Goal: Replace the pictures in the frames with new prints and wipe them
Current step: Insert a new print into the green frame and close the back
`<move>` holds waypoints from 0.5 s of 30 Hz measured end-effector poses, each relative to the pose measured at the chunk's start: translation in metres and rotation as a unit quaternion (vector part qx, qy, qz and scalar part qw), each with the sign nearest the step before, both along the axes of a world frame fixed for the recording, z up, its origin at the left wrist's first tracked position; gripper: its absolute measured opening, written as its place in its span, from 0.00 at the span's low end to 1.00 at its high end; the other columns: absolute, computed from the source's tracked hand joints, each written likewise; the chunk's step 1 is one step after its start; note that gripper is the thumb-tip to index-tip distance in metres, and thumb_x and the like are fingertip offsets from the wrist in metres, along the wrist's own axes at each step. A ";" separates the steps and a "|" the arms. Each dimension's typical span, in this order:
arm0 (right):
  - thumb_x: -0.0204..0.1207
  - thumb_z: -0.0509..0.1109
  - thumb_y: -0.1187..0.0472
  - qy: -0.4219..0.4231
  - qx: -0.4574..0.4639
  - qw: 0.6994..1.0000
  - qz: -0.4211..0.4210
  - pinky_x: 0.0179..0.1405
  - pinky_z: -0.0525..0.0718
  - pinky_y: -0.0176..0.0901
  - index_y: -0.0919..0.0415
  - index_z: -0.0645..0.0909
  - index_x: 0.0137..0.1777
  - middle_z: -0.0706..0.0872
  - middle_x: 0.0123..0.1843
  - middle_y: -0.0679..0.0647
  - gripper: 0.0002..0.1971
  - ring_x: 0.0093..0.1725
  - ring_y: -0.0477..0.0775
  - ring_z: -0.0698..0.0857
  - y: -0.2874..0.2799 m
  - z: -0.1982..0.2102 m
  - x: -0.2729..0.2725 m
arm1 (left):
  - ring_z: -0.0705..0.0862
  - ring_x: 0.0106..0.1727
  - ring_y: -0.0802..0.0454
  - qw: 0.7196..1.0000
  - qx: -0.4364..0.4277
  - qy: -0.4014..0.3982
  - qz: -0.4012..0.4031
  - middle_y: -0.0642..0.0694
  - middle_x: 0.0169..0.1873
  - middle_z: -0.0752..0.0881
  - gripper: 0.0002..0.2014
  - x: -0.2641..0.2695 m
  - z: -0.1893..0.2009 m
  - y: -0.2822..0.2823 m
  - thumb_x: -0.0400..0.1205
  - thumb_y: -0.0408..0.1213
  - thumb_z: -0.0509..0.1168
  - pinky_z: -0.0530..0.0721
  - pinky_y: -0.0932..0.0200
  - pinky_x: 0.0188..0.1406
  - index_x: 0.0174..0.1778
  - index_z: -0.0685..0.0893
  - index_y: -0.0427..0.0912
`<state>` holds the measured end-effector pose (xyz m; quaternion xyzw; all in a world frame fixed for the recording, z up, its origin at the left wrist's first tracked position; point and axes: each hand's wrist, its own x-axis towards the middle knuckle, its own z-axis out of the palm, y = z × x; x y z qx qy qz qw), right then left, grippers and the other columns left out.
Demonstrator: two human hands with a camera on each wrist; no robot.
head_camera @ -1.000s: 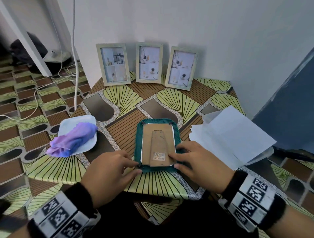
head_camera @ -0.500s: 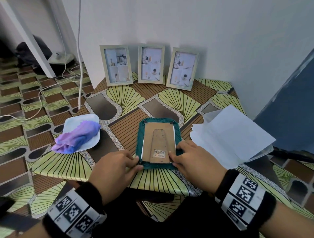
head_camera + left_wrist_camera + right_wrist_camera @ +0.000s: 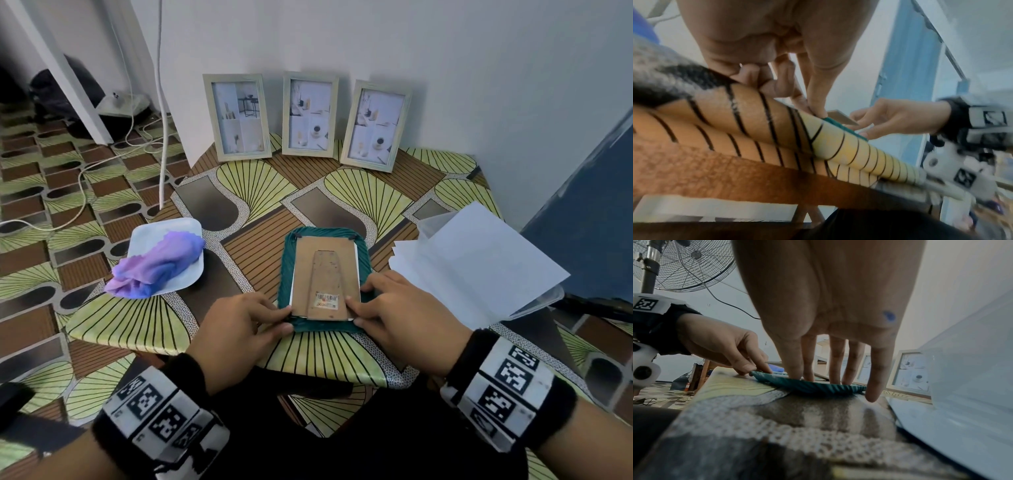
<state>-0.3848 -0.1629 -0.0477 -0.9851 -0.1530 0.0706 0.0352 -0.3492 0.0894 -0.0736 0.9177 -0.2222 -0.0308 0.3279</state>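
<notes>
A teal ribbed picture frame [image 3: 363, 260] lies face down near the table's front edge, also seen in the right wrist view [image 3: 809, 387]. Its brown cardboard backing board [image 3: 325, 270] with a folded stand sits in it, a white sheet edge showing beside it. My left hand [image 3: 286, 318] pinches the board's near-left corner between thumb and index finger. In the left wrist view that backing board [image 3: 840, 116] is raised slightly above the teal frame [image 3: 836, 123]. My right hand [image 3: 354, 311] presses straight fingers [image 3: 836, 369] on the near-right corner, thumb on the rim.
Three pale frames [image 3: 238, 116] [image 3: 310, 114] [image 3: 375, 125] lean on the wall at the back. A stack of white sheets [image 3: 479, 263] lies in a clear folder at the right. A purple cloth [image 3: 157, 267] rests on a white plate [image 3: 191, 277] at the left.
Both hands stay at the frame's near corners; the left fingertips have closed a little onto the board's corner. The head view has shifted slightly.
</notes>
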 end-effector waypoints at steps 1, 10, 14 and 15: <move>0.87 0.54 0.44 0.001 0.000 1.000 0.001 0.59 0.79 0.45 0.42 0.76 0.75 0.74 0.65 0.49 0.20 0.68 0.53 0.70 0.000 0.001 0.001 | 0.84 0.39 0.63 1.000 -0.008 0.010 0.005 0.60 0.39 0.89 0.10 0.001 0.000 0.000 0.75 0.46 0.77 0.78 0.63 0.44 0.52 0.93 0.57; 0.84 0.61 0.45 0.008 0.030 1.000 0.004 0.64 0.76 0.46 0.43 0.77 0.75 0.75 0.67 0.49 0.20 0.69 0.52 0.70 -0.005 -0.002 0.002 | 0.85 0.46 0.57 0.995 0.084 -0.019 -0.042 0.60 0.43 0.87 0.11 0.004 0.006 -0.003 0.79 0.50 0.71 0.82 0.52 0.48 0.57 0.91 0.61; 0.79 0.69 0.46 -0.012 0.099 0.994 -0.046 0.62 0.76 0.43 0.49 0.85 0.64 0.79 0.64 0.47 0.16 0.66 0.49 0.73 -0.011 -0.001 -0.001 | 0.83 0.42 0.62 0.995 0.076 -0.028 -0.061 0.59 0.41 0.85 0.11 0.011 0.013 -0.005 0.78 0.54 0.71 0.82 0.55 0.45 0.53 0.92 0.60; 0.78 0.71 0.45 -0.026 0.106 0.992 -0.066 0.58 0.77 0.43 0.50 0.88 0.59 0.80 0.59 0.45 0.15 0.62 0.48 0.74 -0.012 -0.001 -0.003 | 0.81 0.39 0.63 0.994 0.079 -0.031 -0.069 0.60 0.39 0.84 0.10 0.014 0.015 -0.005 0.78 0.55 0.71 0.80 0.57 0.42 0.50 0.93 0.60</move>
